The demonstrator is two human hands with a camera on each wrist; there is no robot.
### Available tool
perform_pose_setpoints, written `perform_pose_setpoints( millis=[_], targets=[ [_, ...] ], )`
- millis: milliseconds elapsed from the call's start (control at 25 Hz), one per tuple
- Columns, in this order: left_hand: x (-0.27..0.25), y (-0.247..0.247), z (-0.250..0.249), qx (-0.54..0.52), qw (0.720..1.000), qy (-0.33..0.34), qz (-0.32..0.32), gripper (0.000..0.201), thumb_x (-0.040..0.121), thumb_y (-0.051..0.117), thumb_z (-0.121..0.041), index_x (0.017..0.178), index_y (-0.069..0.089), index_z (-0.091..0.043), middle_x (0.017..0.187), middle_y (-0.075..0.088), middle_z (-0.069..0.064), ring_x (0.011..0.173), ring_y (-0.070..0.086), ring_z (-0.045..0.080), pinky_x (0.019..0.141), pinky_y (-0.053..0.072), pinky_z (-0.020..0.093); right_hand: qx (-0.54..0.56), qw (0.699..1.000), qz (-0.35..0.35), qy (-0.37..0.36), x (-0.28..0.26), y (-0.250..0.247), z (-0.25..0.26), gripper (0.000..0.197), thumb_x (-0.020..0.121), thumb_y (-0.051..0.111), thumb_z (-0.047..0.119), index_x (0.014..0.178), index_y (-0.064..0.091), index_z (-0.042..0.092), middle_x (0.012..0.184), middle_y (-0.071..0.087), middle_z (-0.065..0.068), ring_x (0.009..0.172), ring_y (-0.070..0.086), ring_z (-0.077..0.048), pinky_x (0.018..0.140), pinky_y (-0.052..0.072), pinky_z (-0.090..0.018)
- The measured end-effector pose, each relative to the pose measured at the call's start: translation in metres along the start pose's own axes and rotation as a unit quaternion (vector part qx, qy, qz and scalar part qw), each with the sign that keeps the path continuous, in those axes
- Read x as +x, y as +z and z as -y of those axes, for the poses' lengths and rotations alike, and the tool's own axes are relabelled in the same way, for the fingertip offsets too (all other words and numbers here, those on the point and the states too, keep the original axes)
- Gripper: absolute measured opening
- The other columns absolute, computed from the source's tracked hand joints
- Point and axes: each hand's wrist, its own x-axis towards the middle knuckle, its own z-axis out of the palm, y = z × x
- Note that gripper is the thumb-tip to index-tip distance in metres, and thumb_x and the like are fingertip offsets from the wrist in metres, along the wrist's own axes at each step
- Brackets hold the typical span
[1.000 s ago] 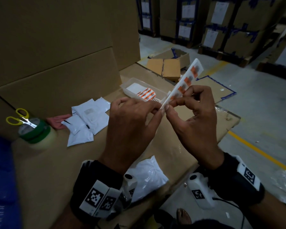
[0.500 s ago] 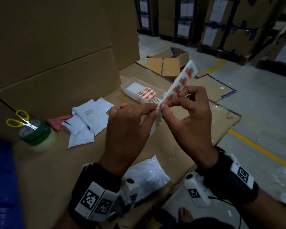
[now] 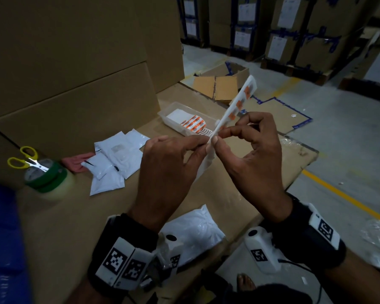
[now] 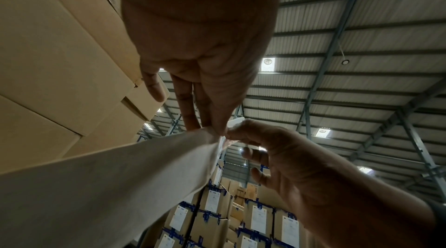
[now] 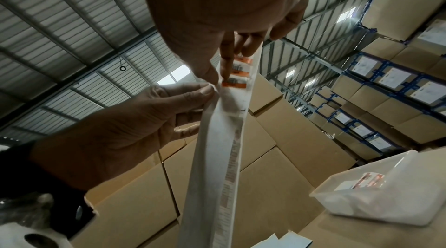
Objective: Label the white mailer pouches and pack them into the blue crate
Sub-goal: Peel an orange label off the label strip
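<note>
My left hand (image 3: pixel 167 172) and my right hand (image 3: pixel 250 159) both pinch the label strip (image 3: pixel 239 104) in the air, thumb tips almost touching. To peel well, I think I should bend the backing away and lift one orange label (image 5: pixel 234 84) by its corner, slowly. The white mailer pouches (image 3: pixel 114 163) lie on the cardboard surface (image 3: pixel 53 216) behind; one pouch (image 3: pixel 195 229) lies under my wrists.

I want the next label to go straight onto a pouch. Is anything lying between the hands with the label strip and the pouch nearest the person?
Nothing visible. Left hand and right hand pinch the label strip in the air; the nearest pouch lies bare on the cardboard top just below the wrists.
</note>
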Motion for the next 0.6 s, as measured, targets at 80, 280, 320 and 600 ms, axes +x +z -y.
perform_pose_setpoints(
  millis=[80,280,320,600],
  targets=[
    [-0.0004,0.0002,-0.0004,0.001,1.0,-0.002,0.002,0.026,0.098,0.064,-0.042,0.111,0.078,-0.025,0.102,0.078,-0.008,0.088,0.072,0.009,0.083,0.053,0.047,0.007,1.0,0.012,0.017,0.0013,-0.0004,-0.0003,0.008,0.085,0.076,0.034,0.087,0.074,0.026,0.11,0.052,0.007,0.108,0.057,-0.011,0.09,0.052,-0.05],
    [0.0029,0.0001,0.0,-0.008,1.0,-0.013,0.01,0.027,0.097,0.063,-0.045,0.11,0.078,-0.027,0.099,0.078,-0.008,0.087,0.072,0.012,0.083,0.054,0.047,0.02,0.998,0.041,0.034,0.005,-0.0025,-0.0038,0.009,0.085,0.075,0.04,0.088,0.075,0.032,0.109,0.054,0.01,0.112,0.058,-0.013,0.092,0.051,-0.051],
    [0.0031,0.0003,0.0001,-0.006,1.0,-0.013,0.01,0.027,0.097,0.063,-0.045,0.11,0.078,-0.027,0.098,0.078,-0.008,0.087,0.073,0.013,0.083,0.054,0.047,0.015,0.999,0.042,0.028,0.0055,-0.003,-0.0047,0.009,0.085,0.074,0.039,0.089,0.075,0.031,0.109,0.054,0.01,0.111,0.058,-0.012,0.091,0.052,-0.051],
    [0.0037,0.001,-0.0067,-0.019,0.999,-0.044,-0.009,0.026,0.094,0.063,-0.045,0.102,0.079,-0.028,0.094,0.078,-0.012,0.085,0.072,0.015,0.082,0.054,0.047,-0.006,0.999,0.052,0.013,0.0051,-0.0054,-0.0102,0.009,0.085,0.072,0.041,0.088,0.072,0.033,0.11,0.055,0.011,0.11,0.057,-0.012,0.091,0.052,-0.053]
  ],
)
